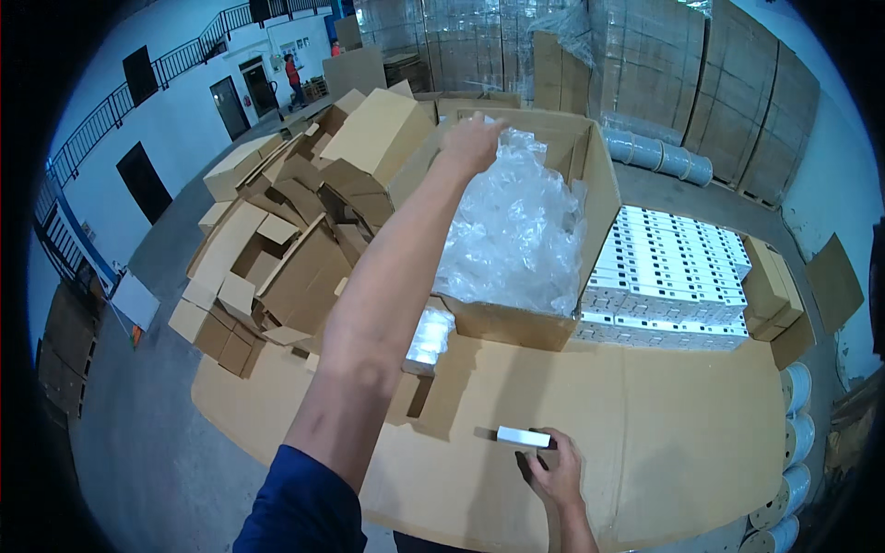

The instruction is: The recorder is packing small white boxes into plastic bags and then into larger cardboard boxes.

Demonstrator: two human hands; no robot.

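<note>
- A cardboard sheet covers the near work surface, flat and bare across most of its right side.
- A heap of flattened and empty cartons sprawls on the floor to the left, running far back toward the white wall.
- A big open box stands at the far edge of the sheet, stuffed with clear plastic wrap.
- Right of the box, rows of small white boxes are stacked tight together, near the sheet's far right edge.
- The left hand reaches far out over the box, fingers curled on the top of the plastic wrap; whether it truly grips the wrap cannot be told.
- The right hand rests on the near part of the sheet, fingers pinched on a small white box, which lies flat just left of the fingertips.
- A wrapped white pack sits by the box's near left corner, partly hidden behind the left forearm.
</note>
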